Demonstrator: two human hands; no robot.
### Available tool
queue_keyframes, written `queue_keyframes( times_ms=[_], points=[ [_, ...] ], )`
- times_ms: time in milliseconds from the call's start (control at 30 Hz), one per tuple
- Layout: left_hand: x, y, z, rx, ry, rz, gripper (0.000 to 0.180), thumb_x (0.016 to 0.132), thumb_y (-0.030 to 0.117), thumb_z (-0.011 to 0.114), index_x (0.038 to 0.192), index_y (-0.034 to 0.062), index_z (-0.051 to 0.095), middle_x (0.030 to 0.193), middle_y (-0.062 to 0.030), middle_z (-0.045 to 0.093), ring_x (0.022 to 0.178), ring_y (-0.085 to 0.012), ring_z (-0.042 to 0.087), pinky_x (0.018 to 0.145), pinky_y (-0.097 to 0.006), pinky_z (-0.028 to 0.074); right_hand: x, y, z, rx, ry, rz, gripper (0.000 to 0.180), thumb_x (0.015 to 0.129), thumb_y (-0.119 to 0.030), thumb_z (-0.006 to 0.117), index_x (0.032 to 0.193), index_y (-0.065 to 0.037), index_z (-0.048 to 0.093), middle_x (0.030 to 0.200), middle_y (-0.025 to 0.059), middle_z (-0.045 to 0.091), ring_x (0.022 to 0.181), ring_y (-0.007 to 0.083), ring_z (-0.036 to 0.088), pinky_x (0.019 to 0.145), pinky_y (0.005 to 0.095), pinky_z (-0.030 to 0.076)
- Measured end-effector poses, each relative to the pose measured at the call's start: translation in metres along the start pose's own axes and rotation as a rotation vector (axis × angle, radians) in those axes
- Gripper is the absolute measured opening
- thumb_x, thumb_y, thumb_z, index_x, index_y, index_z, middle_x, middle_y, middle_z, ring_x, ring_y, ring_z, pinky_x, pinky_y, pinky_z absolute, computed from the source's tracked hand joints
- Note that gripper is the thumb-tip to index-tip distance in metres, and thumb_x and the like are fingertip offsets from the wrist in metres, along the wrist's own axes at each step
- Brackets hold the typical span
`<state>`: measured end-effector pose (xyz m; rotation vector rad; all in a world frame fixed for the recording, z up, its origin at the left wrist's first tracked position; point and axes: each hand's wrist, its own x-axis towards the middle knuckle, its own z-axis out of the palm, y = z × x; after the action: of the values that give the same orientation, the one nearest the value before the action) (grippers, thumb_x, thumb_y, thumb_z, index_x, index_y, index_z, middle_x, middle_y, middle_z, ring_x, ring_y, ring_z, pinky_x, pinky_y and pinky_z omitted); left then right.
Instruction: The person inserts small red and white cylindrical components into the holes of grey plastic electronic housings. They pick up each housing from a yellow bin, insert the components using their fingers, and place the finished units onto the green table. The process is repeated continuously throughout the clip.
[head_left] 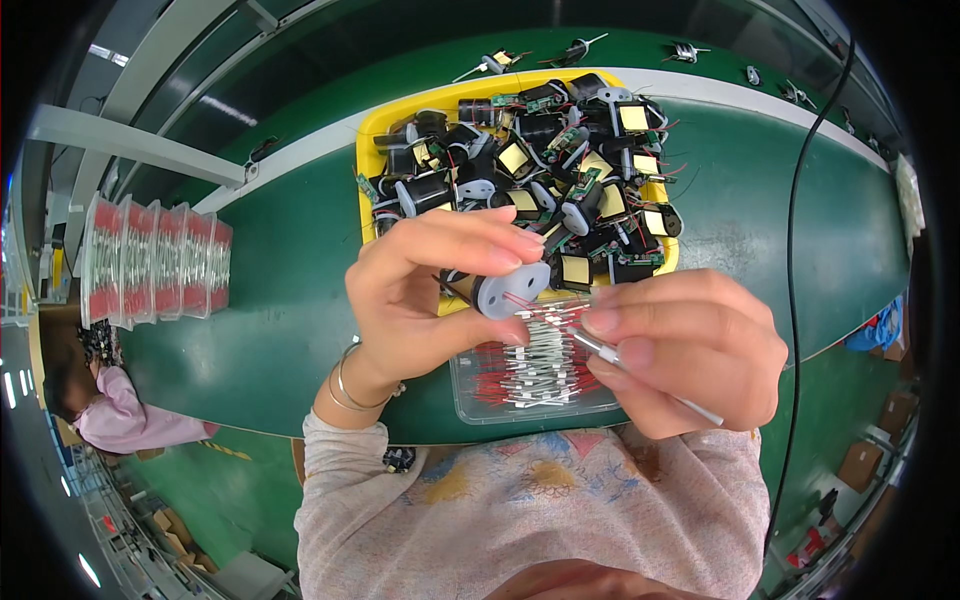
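The left hand [420,290] pinches a small cylindrical part [497,289] between thumb and fingers, its grey round end cap turned toward the right hand so the thin red lead at that face is within reach. The right hand [680,350] is closed on a slim white tube [640,375], held like a pen between thumb and forefinger, with its tip meeting the cap where the lead comes out. Both hands hover above the near edge of the green worktop [280,260], right over a clear tray [530,385] of red-and-white sleeved leads, so any dropped piece would land among its kind. Just behind it, toward the far edge, a yellow bin [372,150] heaped with black parts stands within easy reach. At the left edge stand clear packs [155,262] of red pieces. A black cable [792,250] crosses the right side.
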<state>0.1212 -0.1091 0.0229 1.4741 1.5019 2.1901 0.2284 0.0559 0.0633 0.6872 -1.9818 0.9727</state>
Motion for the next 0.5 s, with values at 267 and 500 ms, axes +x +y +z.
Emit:
queue_keyframes(
  times_ms=[267,500],
  points=[
    [-0.001,0.000,-0.001,0.005,0.015,0.027,0.044,0.055,0.004,0.080,0.092,0.0007,0.056,0.090,-0.0172,0.063,0.092,-0.0266,0.061,0.090,-0.042,0.042,-0.001,-0.002,0.010,-0.109,0.101,-0.070,0.032,0.059,0.004,0.071,0.082,0.001,0.049,0.078,0.0167,0.061,0.062,0.0246,0.062,0.054,0.0310,0.055],
    [-0.001,0.000,0.000,0.017,0.031,0.044,0.044,0.056,0.005,0.080,0.092,0.0000,0.055,0.091,-0.0180,0.062,0.091,-0.0270,0.061,0.090,-0.042,0.042,-0.001,-0.003,0.014,-0.130,0.131,-0.102,0.031,0.060,0.003,0.071,0.081,0.001,0.048,0.077,0.0177,0.061,0.061,0.0238,0.062,0.052,0.0307,0.055]
  ],
)
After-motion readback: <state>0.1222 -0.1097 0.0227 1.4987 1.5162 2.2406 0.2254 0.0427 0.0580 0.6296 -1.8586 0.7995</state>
